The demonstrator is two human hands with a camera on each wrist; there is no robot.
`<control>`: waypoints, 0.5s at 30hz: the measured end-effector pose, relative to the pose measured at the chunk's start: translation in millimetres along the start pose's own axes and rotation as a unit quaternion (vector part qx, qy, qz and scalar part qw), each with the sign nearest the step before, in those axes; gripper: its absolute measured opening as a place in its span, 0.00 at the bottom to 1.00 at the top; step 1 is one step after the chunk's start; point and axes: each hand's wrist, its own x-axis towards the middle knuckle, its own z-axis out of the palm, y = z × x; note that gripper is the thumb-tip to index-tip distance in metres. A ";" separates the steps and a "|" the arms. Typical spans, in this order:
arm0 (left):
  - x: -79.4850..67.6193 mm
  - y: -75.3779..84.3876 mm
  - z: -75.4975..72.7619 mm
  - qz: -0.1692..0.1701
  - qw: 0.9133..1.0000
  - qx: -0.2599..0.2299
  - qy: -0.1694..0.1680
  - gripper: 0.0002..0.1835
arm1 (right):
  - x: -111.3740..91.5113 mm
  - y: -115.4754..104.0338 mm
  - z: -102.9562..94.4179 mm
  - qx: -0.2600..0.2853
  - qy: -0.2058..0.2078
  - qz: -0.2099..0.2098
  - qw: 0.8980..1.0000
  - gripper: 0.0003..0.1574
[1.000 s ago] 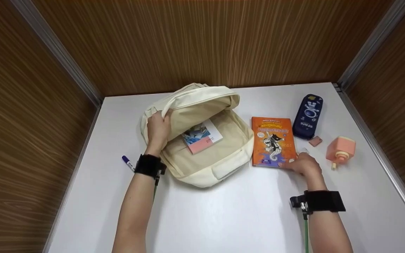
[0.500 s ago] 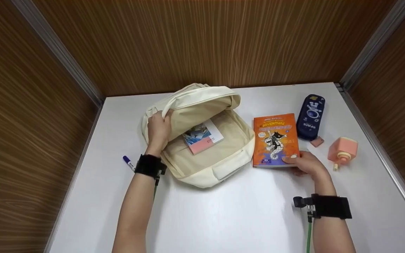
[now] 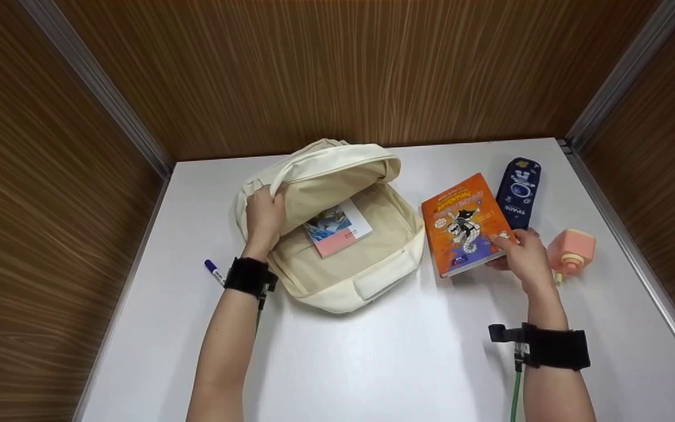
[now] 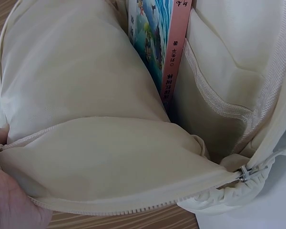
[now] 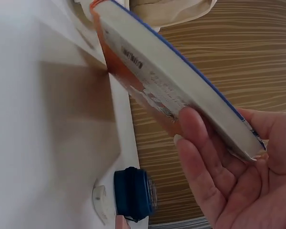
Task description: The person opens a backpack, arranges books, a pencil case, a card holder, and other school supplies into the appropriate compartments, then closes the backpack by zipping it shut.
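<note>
Orange book now tilted, top swung toward eleven o'clock; we judge its weight in right hand, pinching edge; left hand grips raised flap of backpack.

Bench: white, flat top. Directly on it: cream backpack, lying with its main compartment unzipped, left of centre toward the rear edge. Purple-capped marker left of the backpack, one end hidden. Dark blue pencil case, space print, at rear right. Pink boxy object with cream fitting, nearer the front than the case.
</note>
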 end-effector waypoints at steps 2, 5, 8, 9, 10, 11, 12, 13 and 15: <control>-0.5 -0.5 0.3 0.001 1.000 0.000 -0.001 0.22 | -1.8 -3.5 0.6 0.019 0.019 0.000 1.000 0.31; -0.9 -1.1 0.9 0.001 1.000 0.000 -0.001 0.22 | -4.2 -7.5 1.3 0.033 0.043 0.003 0.999 0.30; -0.9 -1.8 1.3 0.001 1.000 0.000 -0.003 0.23 | -6.4 -10.3 1.9 0.036 0.065 0.004 0.997 0.30; -0.7 -2.0 1.6 -0.002 1.000 -0.002 -0.004 0.22 | -7.2 -11.2 2.2 0.037 0.071 0.003 0.997 0.30; -0.5 -2.1 1.7 -0.003 1.000 -0.003 -0.005 0.22 | -7.2 -11.6 2.4 0.040 0.077 0.002 0.996 0.29; -0.1 -2.2 1.9 -0.006 1.000 -0.005 -0.006 0.22 | -7.6 -12.5 2.9 0.044 0.085 0.000 0.995 0.29; 0.2 -2.1 1.9 -0.008 1.000 -0.005 -0.007 0.22 | -7.9 -13.7 3.4 0.046 0.092 -0.003 0.995 0.28; 0.8 -2.0 2.0 -0.010 1.000 -0.006 -0.007 0.22 | -8.0 -14.8 4.1 0.049 0.100 -0.007 0.994 0.27; 1.6 -1.3 2.1 -0.010 1.000 -0.004 -0.005 0.22 | -8.3 -17.1 5.7 0.057 0.114 -0.014 0.992 0.25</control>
